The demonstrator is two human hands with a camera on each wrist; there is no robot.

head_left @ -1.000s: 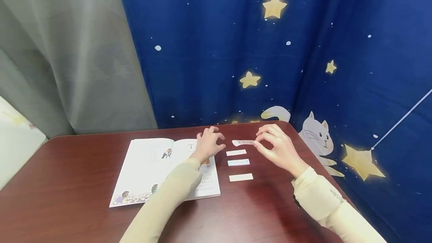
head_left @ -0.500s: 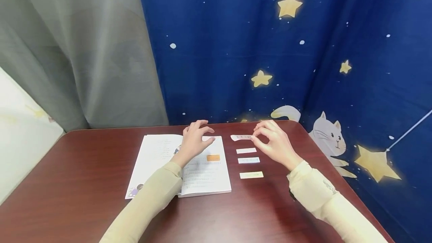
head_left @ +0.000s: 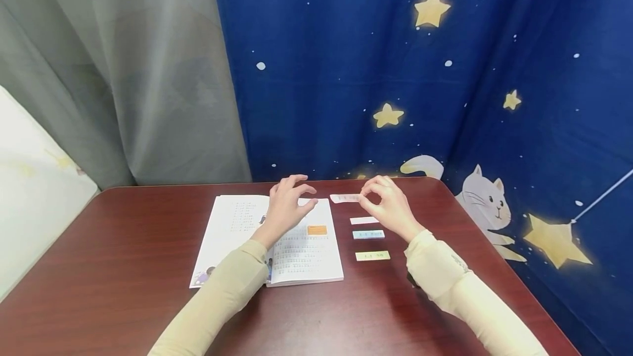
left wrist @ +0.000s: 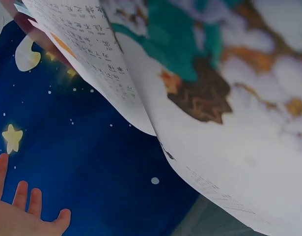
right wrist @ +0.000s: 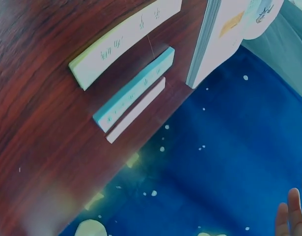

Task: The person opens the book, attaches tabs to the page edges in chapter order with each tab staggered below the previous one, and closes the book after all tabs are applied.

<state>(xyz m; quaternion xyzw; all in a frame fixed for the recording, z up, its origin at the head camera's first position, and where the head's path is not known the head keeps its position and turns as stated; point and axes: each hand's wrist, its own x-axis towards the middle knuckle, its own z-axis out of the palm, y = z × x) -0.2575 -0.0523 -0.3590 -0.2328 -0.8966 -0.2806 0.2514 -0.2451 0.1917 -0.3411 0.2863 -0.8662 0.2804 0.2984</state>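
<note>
This looks like a child's reading corner at home. Behind the hands hangs a dark blue curtain [head_left: 346, 70] printed with yellow stars and a white cartoon cat [head_left: 487, 194], with a plain grey curtain [head_left: 123, 70] to the left of it. Under the hands, a dark red wooden desk [head_left: 99, 268] carries an open picture book [head_left: 237, 235] and small word strips [head_left: 372, 234].

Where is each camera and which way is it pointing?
Head: worn on the head, looks forward and down at the table; both sleeves, left hand on the book, right hand pinching a strip.
Left wrist: close by the book's pages, faces the curtain; fingertips show.
Right wrist: low over the table, sees three strips; fingertips show.
Shared: book, curtain.
</note>
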